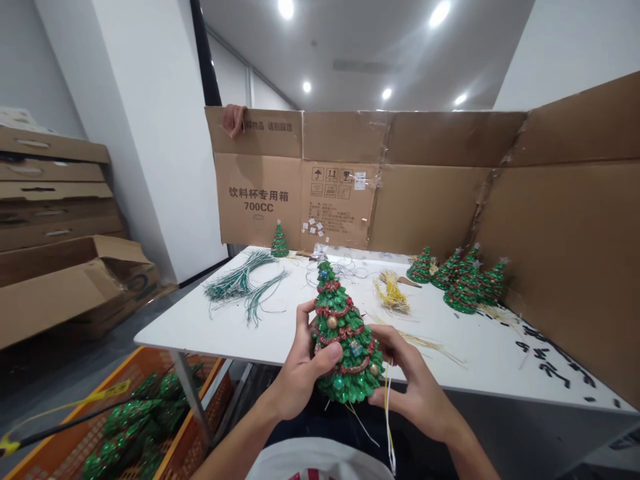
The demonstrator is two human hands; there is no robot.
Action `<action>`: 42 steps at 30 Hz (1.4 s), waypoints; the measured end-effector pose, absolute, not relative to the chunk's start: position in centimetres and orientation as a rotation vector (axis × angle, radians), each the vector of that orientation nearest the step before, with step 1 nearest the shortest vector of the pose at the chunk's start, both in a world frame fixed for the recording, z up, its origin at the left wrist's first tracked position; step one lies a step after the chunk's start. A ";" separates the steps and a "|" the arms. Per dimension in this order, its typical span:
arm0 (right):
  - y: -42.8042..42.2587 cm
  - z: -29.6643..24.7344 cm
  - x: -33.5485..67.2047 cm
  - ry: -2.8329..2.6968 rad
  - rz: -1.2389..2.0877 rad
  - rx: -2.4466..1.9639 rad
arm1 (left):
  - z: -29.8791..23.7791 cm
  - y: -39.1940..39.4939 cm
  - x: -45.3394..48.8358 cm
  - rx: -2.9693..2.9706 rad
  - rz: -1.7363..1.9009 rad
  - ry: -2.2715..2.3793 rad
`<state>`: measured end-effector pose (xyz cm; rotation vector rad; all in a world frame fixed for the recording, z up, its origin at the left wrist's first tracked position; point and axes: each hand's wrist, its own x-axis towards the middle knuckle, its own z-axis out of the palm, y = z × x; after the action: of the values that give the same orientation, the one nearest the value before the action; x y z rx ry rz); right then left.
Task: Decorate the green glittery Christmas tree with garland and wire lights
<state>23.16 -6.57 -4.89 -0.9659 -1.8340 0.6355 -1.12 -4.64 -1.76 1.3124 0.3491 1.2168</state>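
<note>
1. Lower left: we see an orange crate (pixel 141 361) holding glittery green pieces (pixel 129 419).
2. Centre: our left hand (pixel 303 375) grasps the decorated tree (pixel 347 328).
3. Right of centre: our right hand (pixel 419 390) sits at its edge; whether gripping, we cannot tell.

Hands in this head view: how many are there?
2: the left hand holds the decorated tree from its left, thumb across the front; the right hand is at the tree's lower right. Some fingers are hidden.
</note>
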 end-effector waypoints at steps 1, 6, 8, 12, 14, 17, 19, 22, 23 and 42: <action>-6.6 -5.0 23.1 -1.829 0.644 -0.968 | -1.7 -4.6 -1.2 1.321 1.215 0.348; -6.9 -4.5 22.3 -1.820 0.567 -0.998 | -1.4 -4.4 -1.4 1.426 1.268 0.406; -7.0 -4.3 21.9 -1.800 0.506 -0.995 | -1.2 -4.4 -1.4 1.468 1.285 0.438; -6.9 -4.2 21.5 -1.750 0.386 -0.953 | -1.1 -4.3 -1.2 1.539 1.310 0.490; -6.8 -4.2 21.5 -1.740 0.342 -0.944 | -1.2 -4.2 -1.2 1.560 1.310 0.507; -6.8 -4.1 21.6 -1.725 0.290 -0.941 | -1.3 -4.4 -1.2 1.578 1.311 0.517; -6.8 -4.0 21.6 -1.717 0.262 -0.936 | -1.3 -4.5 -1.1 1.558 1.320 0.518; -6.8 -3.8 21.7 -1.712 0.242 -0.934 | -1.2 -4.7 -1.1 1.468 1.281 0.492; -6.8 -3.7 21.7 -1.709 0.241 -0.935 | -1.1 -4.7 -1.1 1.452 1.265 0.481; -6.8 -3.8 21.4 -1.651 0.218 -0.965 | -1.0 -4.8 -1.1 1.573 1.269 0.511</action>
<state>21.36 -6.76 -3.83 -0.9650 -1.6506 0.2181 -1.13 -4.76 -1.05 1.5729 0.5113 1.2690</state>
